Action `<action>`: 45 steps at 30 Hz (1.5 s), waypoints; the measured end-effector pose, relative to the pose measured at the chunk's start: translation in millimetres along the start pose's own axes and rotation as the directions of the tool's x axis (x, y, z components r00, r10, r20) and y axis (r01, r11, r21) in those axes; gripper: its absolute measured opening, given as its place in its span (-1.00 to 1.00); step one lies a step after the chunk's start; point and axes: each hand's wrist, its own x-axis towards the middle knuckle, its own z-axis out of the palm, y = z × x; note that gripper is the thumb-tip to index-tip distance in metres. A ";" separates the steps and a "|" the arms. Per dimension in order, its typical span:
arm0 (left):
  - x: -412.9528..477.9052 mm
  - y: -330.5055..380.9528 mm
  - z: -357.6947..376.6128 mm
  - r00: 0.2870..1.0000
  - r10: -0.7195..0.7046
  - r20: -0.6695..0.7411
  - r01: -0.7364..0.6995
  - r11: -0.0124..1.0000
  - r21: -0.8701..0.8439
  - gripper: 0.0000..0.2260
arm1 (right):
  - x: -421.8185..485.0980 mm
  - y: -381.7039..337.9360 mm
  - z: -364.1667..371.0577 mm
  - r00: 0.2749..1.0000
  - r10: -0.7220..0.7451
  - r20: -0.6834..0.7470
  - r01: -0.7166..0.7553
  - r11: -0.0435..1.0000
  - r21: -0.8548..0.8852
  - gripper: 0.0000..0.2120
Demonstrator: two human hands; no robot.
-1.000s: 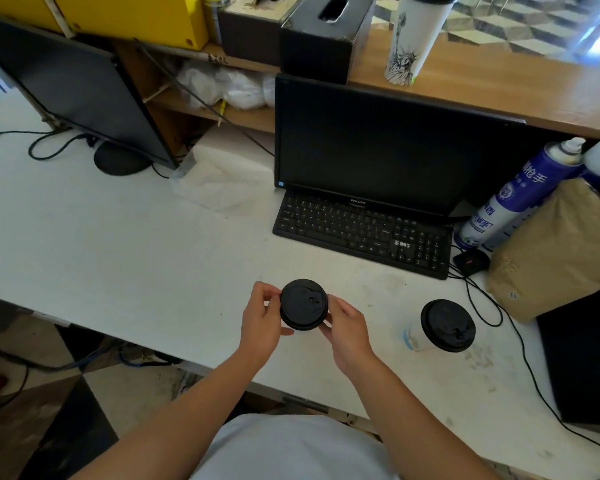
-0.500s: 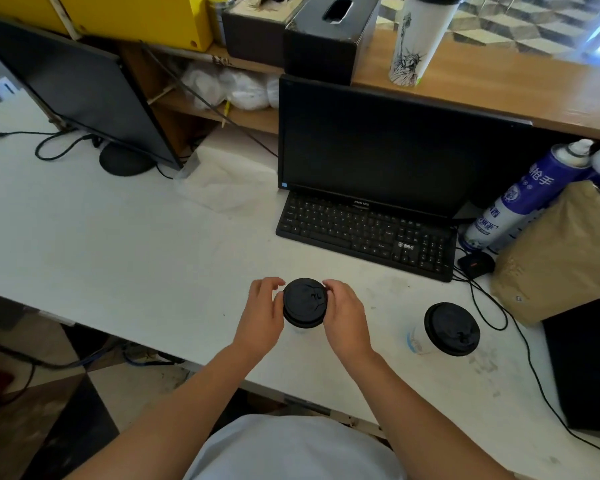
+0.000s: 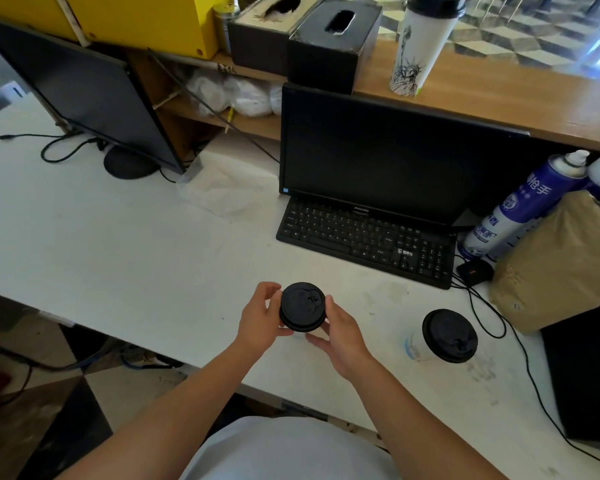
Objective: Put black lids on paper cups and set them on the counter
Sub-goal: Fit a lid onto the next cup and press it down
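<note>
White desk [image 3: 125, 258] | black lid [image 3: 302, 306] between grips | left hand [image 3: 261, 322], right hand [image 3: 342, 329] curled round rim, seemingly tight

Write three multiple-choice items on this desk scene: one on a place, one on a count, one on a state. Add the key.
1. Where does the tall white cup stand?
A) on the keyboard
B) on the wooden counter
C) on the floor

2. How many monitors are there?
A) one
B) two
C) four

3. How is the black lid in front of the person held?
A) by one hand alone
B) by no hand
C) between both hands

Key:
1 B: the cup stands on the counter, behind the middle monitor.
2 B: one monitor faces the person and another stands at the left.
3 C: the left hand and the right hand each grip the lid's rim.
</note>
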 end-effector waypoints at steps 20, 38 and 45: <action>-1.9 14.8 -2.8 0.901 -0.352 0.252 0.429 0.803 -0.413 -0.74 | -0.1 -24.8 -7.4 0.998 0.055 0.021 -0.054 0.998 -0.045 -0.70; -5.5 0.7 7.6 0.992 0.060 -0.110 -0.065 0.997 -0.041 -0.84 | 5.4 -10.1 5.3 0.954 -0.128 -0.272 0.093 0.986 -0.138 -0.82; -9.7 -1.5 15.6 0.988 -0.048 -0.144 0.035 0.995 -0.094 -0.81 | -3.4 -14.9 8.6 0.980 0.027 -0.197 -0.029 1.000 -0.003 -0.75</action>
